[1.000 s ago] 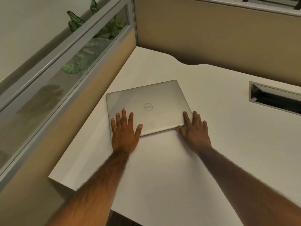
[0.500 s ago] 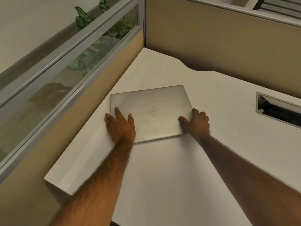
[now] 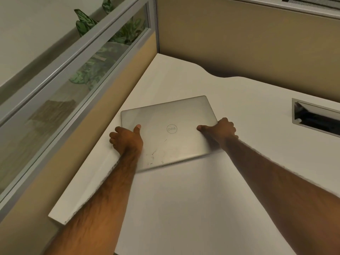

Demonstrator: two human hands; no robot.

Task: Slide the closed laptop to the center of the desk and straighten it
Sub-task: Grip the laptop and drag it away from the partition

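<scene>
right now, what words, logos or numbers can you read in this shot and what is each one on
"DELL": a round logo in the middle of the lid of the closed laptop. It reads upside down from this view.
No other text shows on the desk, on the partition panels, or around the cable slot. The marks on the lid's near part are scuffs, not writing.

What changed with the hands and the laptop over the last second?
Both hands moved from lying flat on the lid's near edge to gripping the sides: left hand on the left edge, right hand on the right. The closed laptop stayed skewed near the desk's left edge.
</scene>
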